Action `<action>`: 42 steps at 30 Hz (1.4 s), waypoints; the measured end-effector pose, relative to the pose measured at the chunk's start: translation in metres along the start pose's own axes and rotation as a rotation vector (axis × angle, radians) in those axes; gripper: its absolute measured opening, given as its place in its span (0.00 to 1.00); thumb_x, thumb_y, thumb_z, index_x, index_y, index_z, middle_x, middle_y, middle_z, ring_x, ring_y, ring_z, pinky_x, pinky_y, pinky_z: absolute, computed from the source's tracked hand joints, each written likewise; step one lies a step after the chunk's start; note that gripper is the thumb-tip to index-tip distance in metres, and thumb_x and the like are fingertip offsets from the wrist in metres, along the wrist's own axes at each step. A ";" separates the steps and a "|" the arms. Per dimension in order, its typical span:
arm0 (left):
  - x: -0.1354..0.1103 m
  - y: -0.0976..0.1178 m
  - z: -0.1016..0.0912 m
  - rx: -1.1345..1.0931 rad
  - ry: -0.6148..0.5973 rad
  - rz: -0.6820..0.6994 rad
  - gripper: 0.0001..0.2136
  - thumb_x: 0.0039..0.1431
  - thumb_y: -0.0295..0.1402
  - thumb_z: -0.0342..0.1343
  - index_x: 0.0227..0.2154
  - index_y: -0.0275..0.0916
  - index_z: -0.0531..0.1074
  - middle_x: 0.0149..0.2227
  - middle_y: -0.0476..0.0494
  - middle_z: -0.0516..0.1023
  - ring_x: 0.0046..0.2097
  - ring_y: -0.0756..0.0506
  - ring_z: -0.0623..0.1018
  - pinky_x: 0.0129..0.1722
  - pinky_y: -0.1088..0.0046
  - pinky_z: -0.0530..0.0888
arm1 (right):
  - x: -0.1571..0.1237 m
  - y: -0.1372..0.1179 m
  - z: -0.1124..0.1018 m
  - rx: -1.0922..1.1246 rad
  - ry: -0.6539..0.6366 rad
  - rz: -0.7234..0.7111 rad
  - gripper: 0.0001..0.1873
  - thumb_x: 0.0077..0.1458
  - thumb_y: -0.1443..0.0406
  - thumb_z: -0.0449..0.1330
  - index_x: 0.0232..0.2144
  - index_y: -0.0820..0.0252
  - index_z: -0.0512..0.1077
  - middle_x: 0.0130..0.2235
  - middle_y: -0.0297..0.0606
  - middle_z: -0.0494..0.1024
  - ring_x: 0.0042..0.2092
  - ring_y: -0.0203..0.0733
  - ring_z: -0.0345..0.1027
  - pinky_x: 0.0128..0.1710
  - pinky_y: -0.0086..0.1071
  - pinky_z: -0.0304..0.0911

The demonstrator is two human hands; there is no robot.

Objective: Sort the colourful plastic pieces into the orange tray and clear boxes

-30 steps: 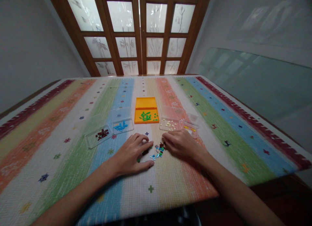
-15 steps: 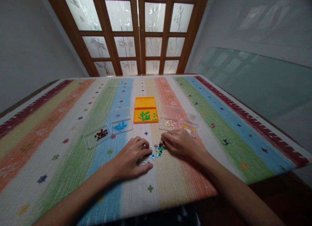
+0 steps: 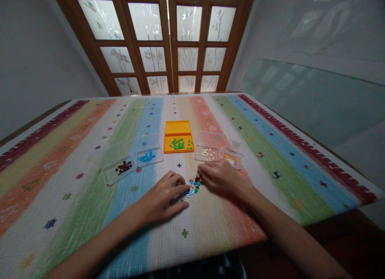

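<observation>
A small heap of mixed toy bricks (image 3: 196, 187), blue, green and dark brown, lies on the striped tablecloth between my hands. On its left side my left hand (image 3: 169, 195) rests low, thumb and fingers apart, with the fingertips touching the edge of the heap. My right hand (image 3: 217, 175) is at the heap's upper right, its fingers pressed together and pointing down. Whatever those fingers pinch, if anything, is hidden behind them.
Beyond my hands stands an open orange case (image 3: 178, 127) with green bricks. Clear boxes hold brown bricks (image 3: 124, 167), blue bricks (image 3: 147, 156), cream bricks (image 3: 207, 153) and yellow bricks (image 3: 231, 157). The tablecloth (image 3: 168, 247) ends at the near edge.
My left hand has slid slightly right, its fingertips now further over the heap's left edge. My right hand stays almost in place. The view has shifted a little.
</observation>
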State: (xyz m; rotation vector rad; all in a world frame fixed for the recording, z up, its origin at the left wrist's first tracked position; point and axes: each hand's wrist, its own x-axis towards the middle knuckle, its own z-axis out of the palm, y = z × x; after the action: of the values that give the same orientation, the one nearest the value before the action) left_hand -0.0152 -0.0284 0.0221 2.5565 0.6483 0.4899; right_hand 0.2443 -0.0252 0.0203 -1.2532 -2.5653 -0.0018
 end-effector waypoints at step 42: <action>-0.001 0.016 0.024 -0.148 0.147 -0.153 0.20 0.64 0.26 0.58 0.58 0.43 0.66 0.47 0.42 0.76 0.47 0.41 0.77 0.47 0.59 0.77 | -0.001 0.002 0.004 0.012 0.012 -0.019 0.09 0.60 0.70 0.51 0.28 0.60 0.68 0.27 0.36 0.73 0.25 0.35 0.53 0.29 0.37 0.39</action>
State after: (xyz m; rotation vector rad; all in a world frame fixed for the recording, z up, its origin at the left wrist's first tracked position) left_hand 0.0002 -0.0495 0.0102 2.3274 0.8205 0.6518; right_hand 0.2455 -0.0238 0.0161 -1.2200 -2.5630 0.0026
